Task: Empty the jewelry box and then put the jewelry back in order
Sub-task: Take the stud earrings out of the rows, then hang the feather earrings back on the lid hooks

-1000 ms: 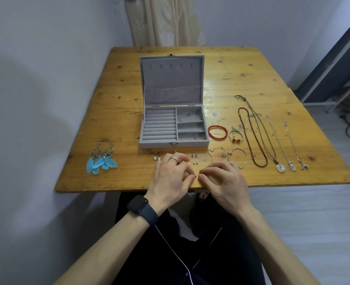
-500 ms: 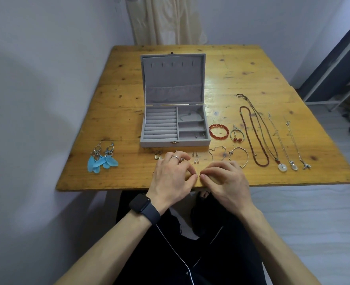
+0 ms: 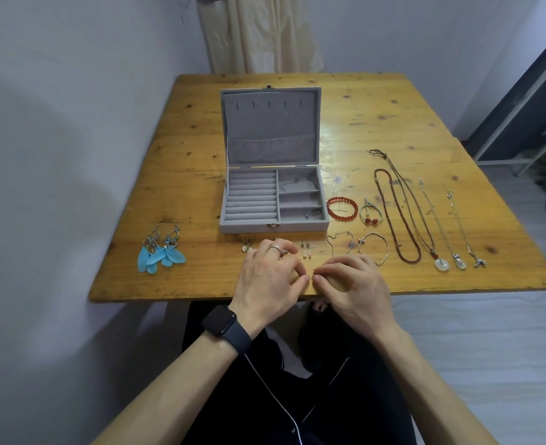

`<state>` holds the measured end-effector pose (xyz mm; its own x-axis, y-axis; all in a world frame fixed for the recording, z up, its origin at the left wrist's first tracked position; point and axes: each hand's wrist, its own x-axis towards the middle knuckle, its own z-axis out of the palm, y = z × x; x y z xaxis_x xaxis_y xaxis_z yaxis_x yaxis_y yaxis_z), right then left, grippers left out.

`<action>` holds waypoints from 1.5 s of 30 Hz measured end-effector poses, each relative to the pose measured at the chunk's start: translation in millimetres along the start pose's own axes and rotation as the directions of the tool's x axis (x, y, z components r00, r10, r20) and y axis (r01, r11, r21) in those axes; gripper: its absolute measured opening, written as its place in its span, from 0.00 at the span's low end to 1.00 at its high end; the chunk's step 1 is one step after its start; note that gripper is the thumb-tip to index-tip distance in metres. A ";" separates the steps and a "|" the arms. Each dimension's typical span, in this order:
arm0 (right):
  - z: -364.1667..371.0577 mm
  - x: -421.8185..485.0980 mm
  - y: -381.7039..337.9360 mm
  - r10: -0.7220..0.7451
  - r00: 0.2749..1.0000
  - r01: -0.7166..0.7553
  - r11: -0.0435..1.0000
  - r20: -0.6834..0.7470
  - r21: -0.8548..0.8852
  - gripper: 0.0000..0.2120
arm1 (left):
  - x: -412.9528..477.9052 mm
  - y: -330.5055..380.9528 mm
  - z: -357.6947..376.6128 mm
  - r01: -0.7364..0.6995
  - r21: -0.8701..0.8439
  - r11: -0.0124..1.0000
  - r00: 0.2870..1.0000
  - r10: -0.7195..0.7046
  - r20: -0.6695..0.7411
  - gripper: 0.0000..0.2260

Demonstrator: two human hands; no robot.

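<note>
The grey jewelry box stands open in the middle of the wooden table, with a thin chain in its top right compartment and a small item in the bottom right one. Both hands meet at the table's near edge. My left hand and my right hand pinch a tiny earring between their fingertips. Small stud earrings and a pale drop earring lie just beyond my left hand. Blue feather earrings lie at the left.
Right of the box lie a red bead bracelet, a green cord bracelet with red beads, two thin silver bracelets, a dark red bead necklace and several pendant necklaces. A wall flanks the table's left.
Both hands have stayed together at the near edge, with only small finger movements on the tiny earring. The view shifted slightly.
</note>
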<state>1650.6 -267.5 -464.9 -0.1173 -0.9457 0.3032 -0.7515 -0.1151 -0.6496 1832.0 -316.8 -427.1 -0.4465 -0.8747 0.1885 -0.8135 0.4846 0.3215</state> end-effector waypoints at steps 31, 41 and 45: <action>5.1 34.6 -92.8 -0.156 0.988 0.157 0.979 -0.018 0.133 0.10 | -27.0 -101.3 -72.6 0.295 -0.203 0.934 0.900 -0.343 -0.269 0.07; 76.1 112.2 -183.3 -0.132 0.926 0.141 0.990 0.353 -0.001 0.17 | -39.9 -176.8 -97.6 0.542 -0.217 0.812 0.769 -0.583 -0.263 0.08; 113.7 130.1 -204.9 -0.021 0.909 0.105 0.978 0.417 -0.180 0.19 | -34.8 -189.4 -93.4 0.615 -0.168 0.770 0.745 -0.638 -0.197 0.14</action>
<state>1863.1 -401.5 -371.6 0.1797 -0.9837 -0.0016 -0.8644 -0.1572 -0.4776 2036.4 -377.2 -407.8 0.2595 -0.9585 0.1182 -0.8386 -0.1629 0.5198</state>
